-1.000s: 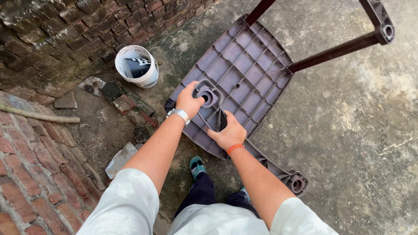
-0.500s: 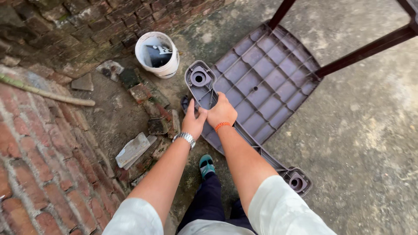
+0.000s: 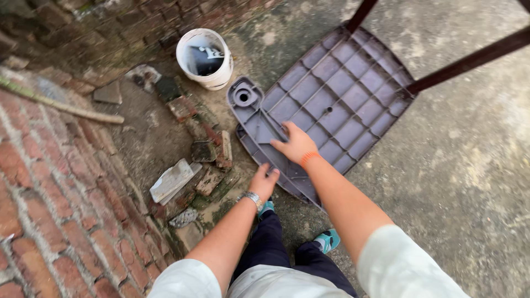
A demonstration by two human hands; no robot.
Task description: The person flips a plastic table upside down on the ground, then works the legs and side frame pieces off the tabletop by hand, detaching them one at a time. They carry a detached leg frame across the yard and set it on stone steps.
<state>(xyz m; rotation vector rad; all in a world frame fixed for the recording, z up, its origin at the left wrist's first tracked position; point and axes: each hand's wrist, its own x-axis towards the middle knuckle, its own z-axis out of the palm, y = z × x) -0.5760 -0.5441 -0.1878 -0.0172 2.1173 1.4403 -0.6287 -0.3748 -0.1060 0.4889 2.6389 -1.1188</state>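
The upturned grey plastic chair seat [image 3: 337,105] lay on open concrete, brick rubble [image 3: 207,152] and a white bucket [image 3: 205,58] crowding its left edge; right hand [image 3: 297,144] pressed flat, fingers spread; left hand [image 3: 264,181] touched the near rim, grip unclear; chair legs cut off above.

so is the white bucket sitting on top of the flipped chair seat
No, the white bucket stands on the ground beside the chair seat, clear of its corner.

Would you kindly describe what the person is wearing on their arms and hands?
Both arms are bare below short, pale sleeves. The left hand has a silver metal wristwatch on its wrist; the right hand has a thin orange band at its wrist. No gloves.
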